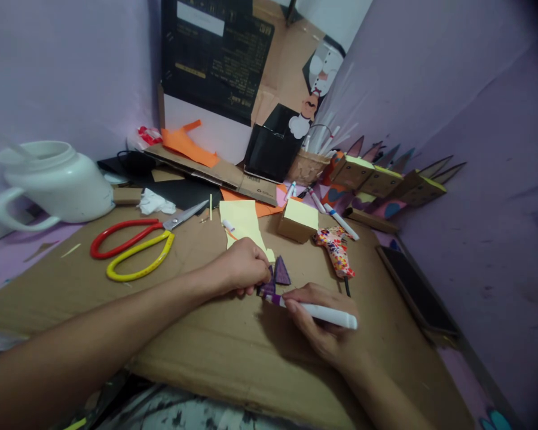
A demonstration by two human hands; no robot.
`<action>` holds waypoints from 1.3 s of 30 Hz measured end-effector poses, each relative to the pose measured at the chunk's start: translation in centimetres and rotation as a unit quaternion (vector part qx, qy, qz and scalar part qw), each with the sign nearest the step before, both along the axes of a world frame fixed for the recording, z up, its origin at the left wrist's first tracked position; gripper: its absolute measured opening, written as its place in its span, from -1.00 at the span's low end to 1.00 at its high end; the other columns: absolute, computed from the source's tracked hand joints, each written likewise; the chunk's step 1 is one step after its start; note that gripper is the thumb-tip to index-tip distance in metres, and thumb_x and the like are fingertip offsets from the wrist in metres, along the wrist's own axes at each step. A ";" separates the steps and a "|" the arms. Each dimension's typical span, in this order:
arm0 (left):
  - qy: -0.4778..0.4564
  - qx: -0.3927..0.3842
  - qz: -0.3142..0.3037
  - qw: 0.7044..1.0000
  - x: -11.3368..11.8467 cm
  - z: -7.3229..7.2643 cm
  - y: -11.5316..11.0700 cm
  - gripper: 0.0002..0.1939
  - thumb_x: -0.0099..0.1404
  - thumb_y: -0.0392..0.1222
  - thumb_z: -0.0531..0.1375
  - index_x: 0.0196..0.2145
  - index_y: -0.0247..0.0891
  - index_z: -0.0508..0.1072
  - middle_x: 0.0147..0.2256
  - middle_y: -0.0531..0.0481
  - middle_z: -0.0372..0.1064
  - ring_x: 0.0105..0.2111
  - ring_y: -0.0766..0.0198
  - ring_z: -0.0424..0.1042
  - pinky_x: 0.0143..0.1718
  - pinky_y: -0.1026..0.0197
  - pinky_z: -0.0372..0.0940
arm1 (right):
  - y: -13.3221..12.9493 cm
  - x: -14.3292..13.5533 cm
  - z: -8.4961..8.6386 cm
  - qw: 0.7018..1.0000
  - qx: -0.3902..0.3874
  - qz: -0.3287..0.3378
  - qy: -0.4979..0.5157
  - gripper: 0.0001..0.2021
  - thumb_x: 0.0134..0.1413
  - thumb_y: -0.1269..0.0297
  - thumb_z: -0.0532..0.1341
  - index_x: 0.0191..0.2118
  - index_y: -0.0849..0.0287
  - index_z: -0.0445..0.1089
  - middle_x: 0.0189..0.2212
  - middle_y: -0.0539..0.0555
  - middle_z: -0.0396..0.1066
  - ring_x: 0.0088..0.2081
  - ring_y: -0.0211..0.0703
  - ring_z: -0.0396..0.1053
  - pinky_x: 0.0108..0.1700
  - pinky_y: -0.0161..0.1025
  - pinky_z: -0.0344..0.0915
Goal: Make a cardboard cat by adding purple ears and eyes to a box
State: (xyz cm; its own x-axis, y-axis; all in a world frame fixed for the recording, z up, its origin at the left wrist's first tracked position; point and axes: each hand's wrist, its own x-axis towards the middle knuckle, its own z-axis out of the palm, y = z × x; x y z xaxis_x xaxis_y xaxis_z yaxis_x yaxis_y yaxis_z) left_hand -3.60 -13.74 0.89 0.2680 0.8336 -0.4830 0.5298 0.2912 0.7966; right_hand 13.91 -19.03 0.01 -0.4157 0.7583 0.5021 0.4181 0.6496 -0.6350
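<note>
Nearest, on the cardboard sheet (pixel 215 352) that covers the work area, the right hand (pixel 319 335) is closed around a white marker (pixel 332 315), its purple end at the near edge of a small dark purple piece (pixel 269 286). Whether the tip touches the piece or sits just beside it is too small to tell. For this colouring, short light strokes running one way, from the edge inward, would likely give an even coat, and the piece is best pressed flat so the tip cannot drag it. Fingertips set well back from the wet ink should avoid smears.

The right forearm comes in from the near right, palm turned left, thumb and index finger along the barrel, the marker lying low. Just beyond, the left hand (pixel 246 266) is curled nearly into a fist, its fingertips clamped on the piece; that forearm slants in from the near left. The two hands are apart but close.

A purple triangle (pixel 282 272) lies just right of the held piece. Farther off are yellow paper (pixel 240 218), a small box (pixel 299 222) and, to the left, scissors (pixel 164 235), with a white jug (pixel 67 185) beyond them.
</note>
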 end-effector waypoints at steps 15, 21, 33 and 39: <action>0.000 0.003 -0.005 1.000 0.0 0.3 0.0 -0.92 -0.09 -0.31 0.10 -0.67 -0.27 0.37 -0.86 0.14 0.11 -0.85 0.39 0.07 -0.83 0.36 -0.05 | 0.0 -0.1 0.2 1.000 0.026 -0.011 -0.004 -0.88 0.06 0.47 0.17 -0.35 0.18 0.46 -0.56 0.04 0.46 -0.58 -0.27 0.37 -0.54 -0.37 0.28; -0.004 0.010 -0.007 1.000 0.0 0.2 -0.1 -0.92 -0.09 -0.31 0.10 -0.67 -0.27 0.37 -0.85 0.14 0.12 -0.85 0.40 0.08 -0.82 0.36 -0.03 | 0.0 -0.1 0.2 1.000 0.011 -0.009 0.000 -0.88 0.06 0.46 0.18 -0.39 0.17 0.45 -0.58 0.02 0.44 -0.60 -0.27 0.35 -0.54 -0.37 0.28; -0.013 0.013 -0.003 1.000 0.0 -0.2 0.0 -0.90 -0.12 -0.31 0.09 -0.61 -0.30 0.41 -0.84 0.14 0.14 -0.84 0.39 0.09 -0.83 0.36 0.00 | 0.1 -0.2 0.1 1.000 0.023 -0.001 0.007 -0.90 0.04 0.48 0.19 -0.37 0.22 0.46 -0.57 0.04 0.45 -0.57 -0.28 0.37 -0.52 -0.39 0.28; -0.019 0.018 -0.002 1.000 -0.1 -0.3 0.0 -0.89 -0.13 -0.32 0.08 -0.62 -0.29 0.41 -0.85 0.14 0.13 -0.85 0.38 0.09 -0.83 0.35 0.02 | -0.1 -0.2 0.0 0.999 0.032 0.008 -0.009 -0.88 0.04 0.48 0.18 -0.39 0.18 0.45 -0.58 0.02 0.45 -0.59 -0.28 0.37 -0.52 -0.38 0.28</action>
